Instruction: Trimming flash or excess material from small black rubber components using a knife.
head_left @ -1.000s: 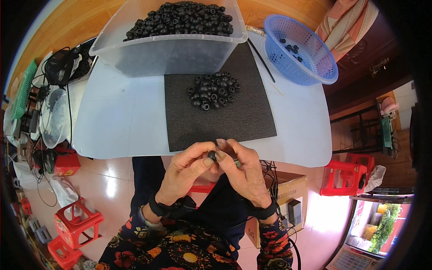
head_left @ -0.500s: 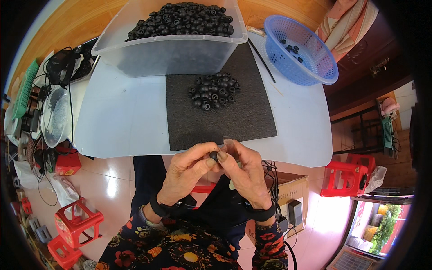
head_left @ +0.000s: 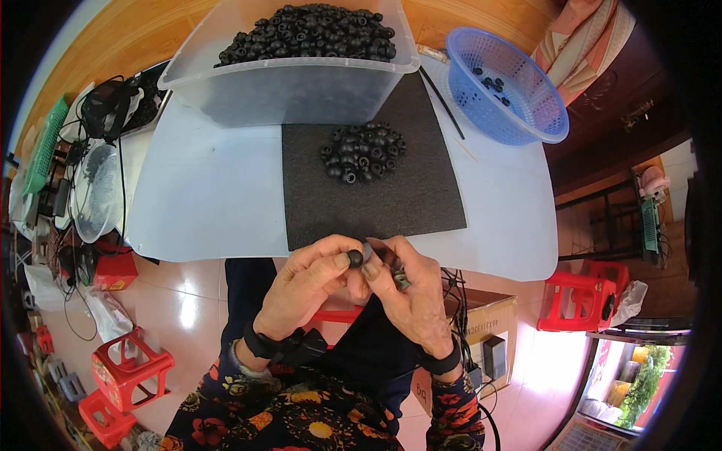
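Observation:
Between my left hand's (head_left: 312,284) thumb and fingers is a small round black part (head_left: 354,258), just past the table's near edge. My right hand (head_left: 408,293) is closed on a small knife (head_left: 382,251); its flat blade shows by the fingertips, and most of the handle is hidden in the palm. The fingertips of both hands almost meet. Beyond them, a pile of similar black parts (head_left: 362,152) lies on a dark foam mat (head_left: 353,214); some show hollow openings.
A clear plastic tub (head_left: 293,94) heaped with black parts stands at the table's far side. Right of it are a thin black rod (head_left: 444,105) and a blue basket (head_left: 519,124) with a few pieces inside. Red stools (head_left: 131,368) stand on the floor; cables and bags crowd the left.
The black part has shifted slightly left and shows more plainly. My right hand has tilted, exposing more of the blade, with a little more gap between the hands.

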Available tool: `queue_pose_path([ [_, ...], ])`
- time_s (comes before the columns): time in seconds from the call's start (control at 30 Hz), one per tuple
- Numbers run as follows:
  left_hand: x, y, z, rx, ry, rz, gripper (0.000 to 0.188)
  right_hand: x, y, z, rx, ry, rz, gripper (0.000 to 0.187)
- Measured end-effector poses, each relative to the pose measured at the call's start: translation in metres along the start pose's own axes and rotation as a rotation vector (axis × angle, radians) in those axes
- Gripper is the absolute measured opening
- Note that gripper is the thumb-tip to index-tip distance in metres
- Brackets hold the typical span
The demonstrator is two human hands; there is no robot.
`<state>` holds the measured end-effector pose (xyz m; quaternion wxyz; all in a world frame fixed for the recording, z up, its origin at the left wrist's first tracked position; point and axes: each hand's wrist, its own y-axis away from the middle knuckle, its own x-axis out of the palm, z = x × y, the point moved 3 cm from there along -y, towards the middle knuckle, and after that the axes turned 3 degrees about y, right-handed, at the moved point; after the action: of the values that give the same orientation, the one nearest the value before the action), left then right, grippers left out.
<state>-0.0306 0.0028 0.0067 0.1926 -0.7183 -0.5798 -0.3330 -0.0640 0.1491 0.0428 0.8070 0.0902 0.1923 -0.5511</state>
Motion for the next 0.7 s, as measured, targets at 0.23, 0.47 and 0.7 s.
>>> queue_pose_path([
  [0.23,0.0046,0.0029,0.0012,-0.104,0.031,-0.007,0.028,-0.0071,-0.0026,0.0041,-0.230,0.185,0.072,0.030],
  [0.47,0.0020,0.0018,0.0069,-0.109,0.105,0.078,0.030,-0.0076,-0.0027,0.0007,-0.262,0.300,0.045,0.033],
  [0.7,0.0011,0.0026,0.0089,-0.150,0.107,0.001,0.027,-0.0067,-0.0031,-0.0015,-0.351,0.394,0.017,0.034],
])
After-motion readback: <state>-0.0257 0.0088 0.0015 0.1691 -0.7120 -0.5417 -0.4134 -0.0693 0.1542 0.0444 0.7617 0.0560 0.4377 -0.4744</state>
